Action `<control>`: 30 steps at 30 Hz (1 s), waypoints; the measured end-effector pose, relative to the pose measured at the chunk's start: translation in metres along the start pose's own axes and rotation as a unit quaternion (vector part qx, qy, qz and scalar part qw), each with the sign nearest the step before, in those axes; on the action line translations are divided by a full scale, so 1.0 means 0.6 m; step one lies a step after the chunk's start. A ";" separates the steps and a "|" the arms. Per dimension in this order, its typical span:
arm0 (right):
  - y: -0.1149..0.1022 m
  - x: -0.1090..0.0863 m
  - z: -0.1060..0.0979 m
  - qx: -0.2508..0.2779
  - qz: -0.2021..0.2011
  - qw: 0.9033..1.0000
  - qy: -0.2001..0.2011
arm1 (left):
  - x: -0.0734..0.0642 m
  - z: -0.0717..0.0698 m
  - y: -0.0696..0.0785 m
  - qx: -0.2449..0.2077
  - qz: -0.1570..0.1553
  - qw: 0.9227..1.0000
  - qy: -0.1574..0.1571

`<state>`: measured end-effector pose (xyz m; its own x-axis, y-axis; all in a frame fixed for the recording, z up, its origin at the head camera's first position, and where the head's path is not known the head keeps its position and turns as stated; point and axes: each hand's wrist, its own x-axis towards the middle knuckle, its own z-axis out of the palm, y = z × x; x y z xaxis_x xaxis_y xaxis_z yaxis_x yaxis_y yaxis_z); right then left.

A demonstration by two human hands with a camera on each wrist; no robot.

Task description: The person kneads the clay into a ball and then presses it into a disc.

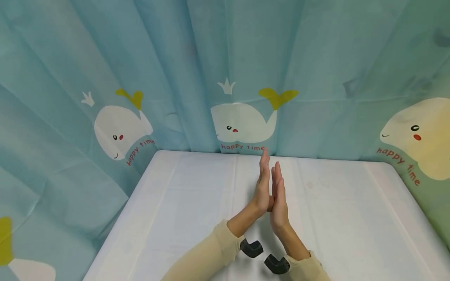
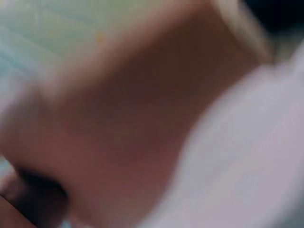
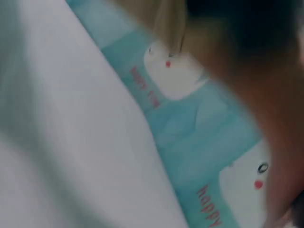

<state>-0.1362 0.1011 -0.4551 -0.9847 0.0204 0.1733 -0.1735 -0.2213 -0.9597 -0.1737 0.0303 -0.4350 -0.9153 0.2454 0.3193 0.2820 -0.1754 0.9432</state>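
Over the middle of the white table, my left hand point(image 1: 261, 193) and right hand point(image 1: 279, 205) face each other palm to palm, with straight fingers pointing away from me. The left fingertips reach a little farther than the right ones. Low between the palms shows a small reddish-brown shape point(image 1: 270, 203); I cannot tell whether it is a thumb or a held piece. The left wrist view is filled by the blurred left hand point(image 2: 114, 137), with a dark gap at its lower left. At the right edge of the right wrist view, part of the right hand point(image 3: 282, 161) appears.
A white cloth covers the table point(image 1: 190, 203). Behind and beside it hangs a blue-green curtain point(image 1: 316, 58) printed with white whales. Black wrist-worn pieces point(image 1: 252, 248) project inward from both beige sleeves point(image 1: 214, 249), close to each other.
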 end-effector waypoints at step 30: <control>-0.012 -0.023 0.007 -0.002 0.005 0.999 -0.033 | -0.003 -0.002 -0.012 0.070 0.038 0.997 0.025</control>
<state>-0.1215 0.0984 -0.4496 -0.9830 -0.0469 0.1774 -0.1633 -0.2172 -0.9624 -0.1744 0.0299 -0.4427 -0.9021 0.1887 0.3880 0.3844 -0.0567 0.9214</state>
